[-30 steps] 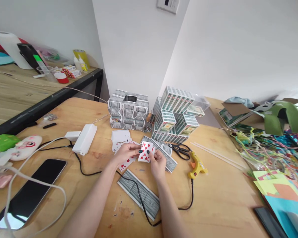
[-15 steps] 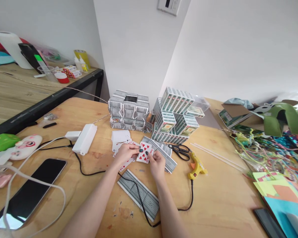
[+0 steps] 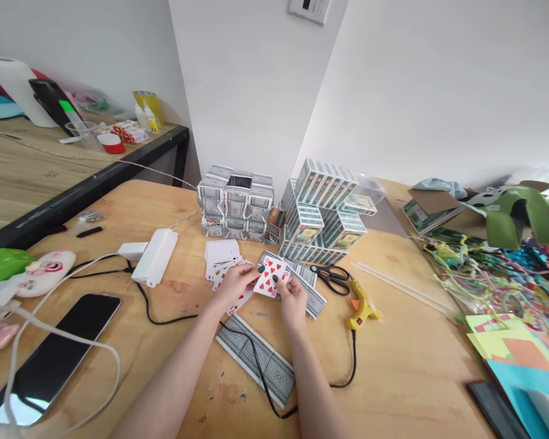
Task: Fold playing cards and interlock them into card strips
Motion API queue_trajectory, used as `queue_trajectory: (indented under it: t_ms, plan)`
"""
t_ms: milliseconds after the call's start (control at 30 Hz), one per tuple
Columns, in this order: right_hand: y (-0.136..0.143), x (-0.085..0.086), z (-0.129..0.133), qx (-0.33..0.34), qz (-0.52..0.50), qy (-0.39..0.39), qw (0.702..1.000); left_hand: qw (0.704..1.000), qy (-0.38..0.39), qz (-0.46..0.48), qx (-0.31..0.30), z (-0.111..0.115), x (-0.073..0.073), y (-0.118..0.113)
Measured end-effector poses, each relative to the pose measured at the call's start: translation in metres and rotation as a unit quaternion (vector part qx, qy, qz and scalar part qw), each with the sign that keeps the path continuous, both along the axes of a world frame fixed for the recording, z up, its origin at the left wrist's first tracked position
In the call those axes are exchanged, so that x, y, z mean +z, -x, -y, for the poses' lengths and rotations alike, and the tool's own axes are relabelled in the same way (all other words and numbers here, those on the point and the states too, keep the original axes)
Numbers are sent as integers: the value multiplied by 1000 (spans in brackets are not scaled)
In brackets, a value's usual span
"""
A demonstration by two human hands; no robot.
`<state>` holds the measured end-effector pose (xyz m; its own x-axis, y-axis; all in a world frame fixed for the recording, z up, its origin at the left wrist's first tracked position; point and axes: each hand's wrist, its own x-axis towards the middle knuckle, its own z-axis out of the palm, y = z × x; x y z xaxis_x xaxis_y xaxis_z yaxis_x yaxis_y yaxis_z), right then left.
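Observation:
An eight of hearts card is held face up between both hands, with part of another card showing at its right edge. My left hand pinches its left side, above loose face-up cards. On its right side my right hand has thumb and fingers closed on it. Behind the right hand lie patterned card strips. Nearer me, another patterned strip lies flat under a black cable. A structure built of cards stands at the back.
Stacked card boxes stand behind black scissors and a yellow glue gun. A white power adapter and a phone lie left, among cables. Coloured paper and craft scraps cover the right side.
Both hands have shifted slightly to the right with the card, which has tilted a little clockwise. The camera view has moved slightly.

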<state>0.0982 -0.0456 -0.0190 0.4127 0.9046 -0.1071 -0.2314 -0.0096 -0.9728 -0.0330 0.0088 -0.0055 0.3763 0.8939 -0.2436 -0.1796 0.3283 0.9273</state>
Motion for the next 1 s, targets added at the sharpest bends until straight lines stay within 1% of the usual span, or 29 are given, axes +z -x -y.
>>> queue_trajectory:
  t_ms: [67,133,233,400,567,700,867,1000]
  plan:
    - [0,1,-1,-17,-10,-4,1000,996,58,48,-38,0,3,4]
    - [0,2,-1,-28,-8,-8,1000,991,100,72,-56,1,4,7]
    - [1,2,-2,-37,7,-13,999,987,132,80,-48,1,3,8]
    - [1,2,0,-31,6,-21,999,985,155,76,-28,0,-1,5]
    - [0,1,1,-28,8,-18,999,988,144,46,0,0,-1,3]
    - [0,1,1,-35,11,-14,999,993,119,17,-1,0,0,3]
    - [0,-1,0,-49,20,-13,998,995,99,-14,14,0,-3,2]
    - [-1,-3,-1,-43,17,-10,999,996,77,-43,10,-1,-4,1]
